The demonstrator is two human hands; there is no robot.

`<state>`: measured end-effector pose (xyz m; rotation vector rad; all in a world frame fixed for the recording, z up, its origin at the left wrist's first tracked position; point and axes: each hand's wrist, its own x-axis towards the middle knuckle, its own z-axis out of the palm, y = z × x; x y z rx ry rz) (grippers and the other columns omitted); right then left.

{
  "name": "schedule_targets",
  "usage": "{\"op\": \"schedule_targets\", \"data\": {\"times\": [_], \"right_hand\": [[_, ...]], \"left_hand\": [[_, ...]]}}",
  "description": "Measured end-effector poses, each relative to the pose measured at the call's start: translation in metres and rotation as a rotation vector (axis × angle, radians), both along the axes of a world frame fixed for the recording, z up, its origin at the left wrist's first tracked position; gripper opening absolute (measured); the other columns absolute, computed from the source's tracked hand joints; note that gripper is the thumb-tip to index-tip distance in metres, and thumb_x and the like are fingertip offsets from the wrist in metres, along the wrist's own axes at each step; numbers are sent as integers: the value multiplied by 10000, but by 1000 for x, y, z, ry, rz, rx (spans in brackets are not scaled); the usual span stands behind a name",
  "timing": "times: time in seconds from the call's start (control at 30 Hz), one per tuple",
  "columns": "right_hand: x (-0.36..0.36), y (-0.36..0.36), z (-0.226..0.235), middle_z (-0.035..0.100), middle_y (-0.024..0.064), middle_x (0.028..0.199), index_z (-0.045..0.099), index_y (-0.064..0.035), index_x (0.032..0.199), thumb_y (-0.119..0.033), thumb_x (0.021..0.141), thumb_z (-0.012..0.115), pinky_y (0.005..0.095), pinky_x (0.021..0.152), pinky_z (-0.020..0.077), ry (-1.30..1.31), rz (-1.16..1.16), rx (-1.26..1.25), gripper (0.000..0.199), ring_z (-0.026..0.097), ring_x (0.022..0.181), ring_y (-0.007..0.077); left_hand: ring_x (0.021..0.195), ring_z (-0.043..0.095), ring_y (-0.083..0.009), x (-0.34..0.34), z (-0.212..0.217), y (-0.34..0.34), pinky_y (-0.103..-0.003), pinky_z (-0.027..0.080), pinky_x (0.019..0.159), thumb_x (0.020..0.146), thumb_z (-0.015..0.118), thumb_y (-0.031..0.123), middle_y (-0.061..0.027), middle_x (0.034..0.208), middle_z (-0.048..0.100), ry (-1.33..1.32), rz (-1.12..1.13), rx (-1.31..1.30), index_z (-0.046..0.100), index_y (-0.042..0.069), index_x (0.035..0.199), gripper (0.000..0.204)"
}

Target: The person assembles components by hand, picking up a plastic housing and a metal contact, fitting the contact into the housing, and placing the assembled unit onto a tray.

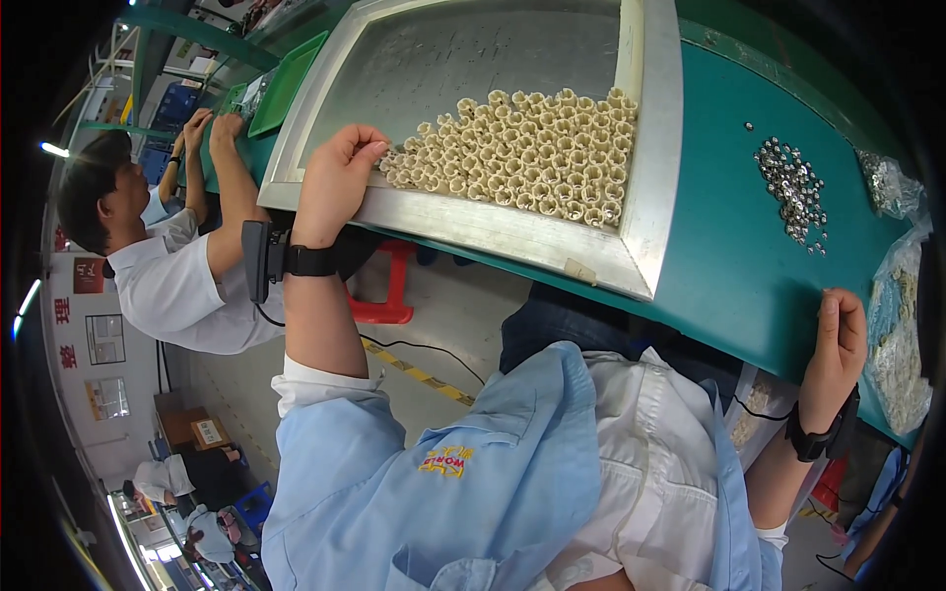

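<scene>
Many small cream cup-shaped pieces (532, 153) with scalloped rims stand packed together along the near right part of a framed screen (503, 219), whose wide metal border lies on the table. At the left end of these pieces, my left hand (340, 177) is closed in a pinch. Whatever lies between its thumb and fingertips is too small to make out. My right hand (838, 340) is over the table's near edge at the right, thumb and fingers drawn together. I cannot make out anything in that grip. A loose heap of small shiny silver metal pieces (790, 192) lies beyond it.
Clear plastic bags (899, 345) with pale contents line the right end of the green table (724, 128). A green tray (286, 84) is beyond the frame's left side. To my left a co-worker (172, 256) sits with raised hands. A red stool (386, 291) stands below.
</scene>
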<state>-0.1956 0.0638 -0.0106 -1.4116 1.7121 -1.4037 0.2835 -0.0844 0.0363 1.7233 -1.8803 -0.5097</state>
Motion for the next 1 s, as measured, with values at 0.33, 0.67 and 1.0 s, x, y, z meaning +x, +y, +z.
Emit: {"op": "schedule_targets", "data": {"times": [0.33, 0.67, 1.0], "right_hand": [[-1, -1, 0, 485, -34, 843, 537, -8, 934, -111, 926, 514, 161, 673, 311, 2, 14, -1, 106, 399, 741, 30], [0, 3, 2, 507, -34, 848, 545, -8, 950, -109, 926, 509, 175, 692, 353, -41, 2, -28, 110, 441, 767, 33], [-20, 9, 25, 555, -16, 831, 565, -2, 976, -85, 888, 562, 185, 679, 392, 71, -243, -248, 121, 490, 756, 52]], "left_hand": [[782, 573, -94, -3, -7, -4, -231, 449, 735, 902, 501, 75, -41, 841, 630, 245, -5, 31, 554, 2, 1040, 165], [898, 576, -164, -79, 19, 38, -281, 453, 813, 905, 467, -5, -124, 951, 604, 531, -83, -616, 525, 7, 1065, 171], [913, 575, -278, -262, -14, 106, -341, 446, 799, 803, 568, -7, -146, 978, 586, 401, -951, -267, 575, 16, 967, 166]]}}
